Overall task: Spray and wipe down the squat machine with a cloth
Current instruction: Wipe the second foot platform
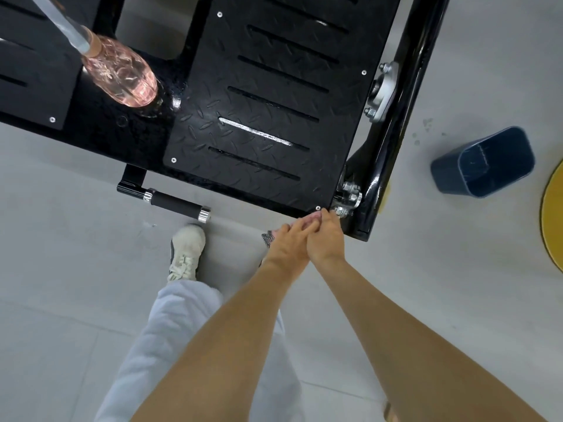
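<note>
Head view, looking down. The squat machine (pixel 399 129) fills the upper half: a black frame carrying a black tread-pattern footplate (pixel 259 102), cut by long slots and fixed with small bright screws. Both of the person's hands meet at the plate's near right corner, just beside a cluster of bolts (pixel 347 199). Left hand (pixel 288 245): fingers curled, gripping a cloth (pixel 268 237). Only a small speckled dark-and-white edge of the cloth shows, sticking out on the left side of that hand, just off the plate's near edge. Right hand (pixel 324 236): pressed against the left hand, fingers bent forward, tips at the plate corner. Cannot tell whether it holds part of the cloth or only lies over the left fingers. Spray bottle (pixel 122 74): clear, with pinkish liquid, standing on the machine's middle beam to the left of the footplate, well apart from both hands; its top is blurred close to the lens. A short handle (pixel 176 204) with a black grip and chrome ends juts from the machine's near edge, just above a white shoe (pixel 187 251) planted on the grey floor (pixel 61 269). A light grey trouser leg (pixel 170 330) runs down from the shoe. On the floor to the right, apart from the machine: a dark blue bin (pixel 484 162), mouth toward the camera, and the edge of a yellow disc (pixel 553 217) at the picture's border.
</note>
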